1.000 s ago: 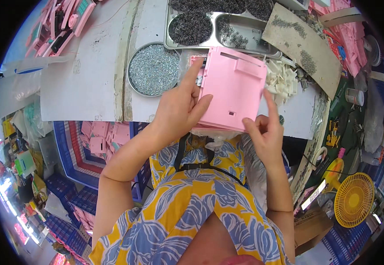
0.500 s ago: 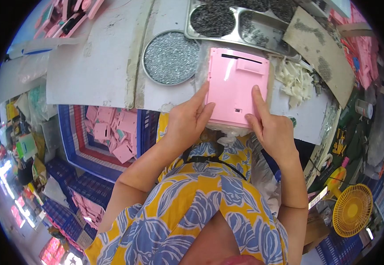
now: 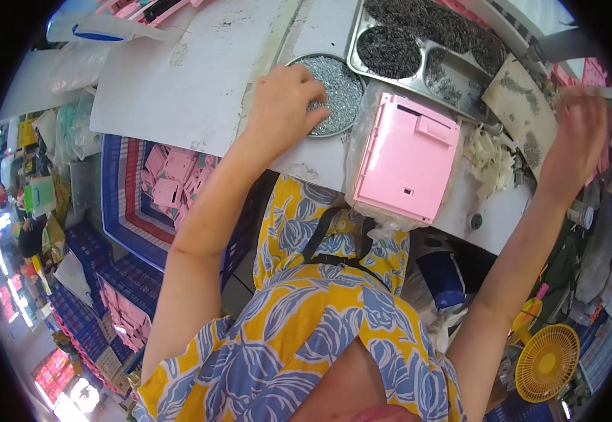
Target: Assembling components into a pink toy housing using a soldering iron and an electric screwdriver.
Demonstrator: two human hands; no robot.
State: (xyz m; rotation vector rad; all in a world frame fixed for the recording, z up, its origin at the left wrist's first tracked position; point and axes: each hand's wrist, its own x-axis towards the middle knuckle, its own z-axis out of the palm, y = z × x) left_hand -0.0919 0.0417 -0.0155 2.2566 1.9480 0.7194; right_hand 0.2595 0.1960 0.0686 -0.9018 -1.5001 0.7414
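My left hand (image 3: pixel 285 105) reaches over the left rim of a round metal dish (image 3: pixel 339 91) filled with small, shiny silver pieces. Its fingers are bent but apart, with the tips down at the pieces. On the padded worktop before me lies a flat pink plastic panel (image 3: pixel 408 162) with a slot and a raised block near its top; neither hand touches it. Out at the far right, my right hand (image 3: pixel 578 137) is raised near a heap of pink parts (image 3: pixel 594 74). Motion smears its fingers, so what they hold is not visible.
A metal tray (image 3: pixel 453 105) with compartments of dark small parts stands behind the panel. Cream plastic pieces (image 3: pixel 492 158) and a board (image 3: pixel 524 105) lie to its right. A blue crate (image 3: pixel 130 218) of pink parts sits left; a yellow fan (image 3: pixel 547 360) is at lower right.
Both hands have left the pink panel. My left hand has gone up and left to the metal dish, my right hand far out to the right. The whole view has shifted somewhat.
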